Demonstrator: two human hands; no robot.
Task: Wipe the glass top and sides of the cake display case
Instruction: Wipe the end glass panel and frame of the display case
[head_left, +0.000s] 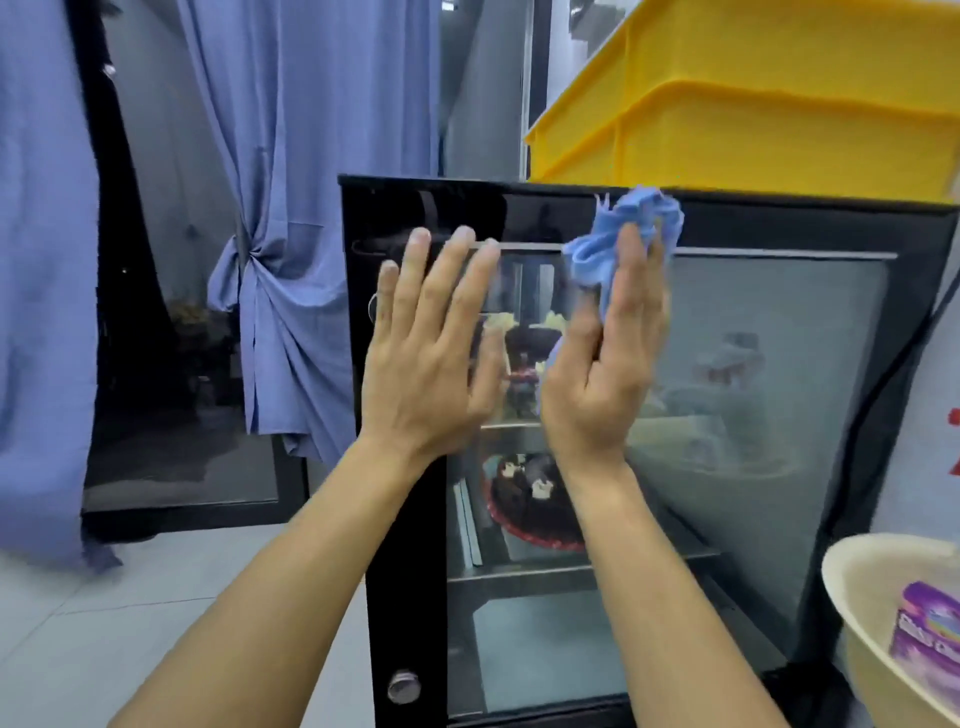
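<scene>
Cake display case (769, 395) — black-framed, glass-sided — fills the frame from centre out toward 3 o'clock, standing on a pale tiled floor (130, 597). Glass side faces the camera; the right portion is fogged.

Left hand (431, 358): flat, fingers spread apart, palm toward the glass near the case's left edge, holding nothing. Whether the palm actually touches the pane cannot be told.

Right hand (608, 364): just beside the left, at 3 o'clock of it, its grip clamped on a crumpled blue cloth (628, 234). Cloth bunches out above the fingertips at 12 o'clock, reaching the top frame of the case, and lies against the glass.

Inside the case: a dark chocolate cake (530, 499) on a red board on a lower shelf, at 6 o'clock of the hands. Another decorated cake (524, 358) on the shelf above, seen in the gap between the two hands — details blurred.

On top of the case, toward 1 o'clock: stacked yellow crates (753, 104).

At 9 to 11 o'clock: blue curtains (291, 208), one tied back.

At 5 o'clock, frame edge: a cream basin (852, 613) holding a purple packet (924, 639).

Round lock (404, 686) on the frame at 6 o'clock.
</scene>
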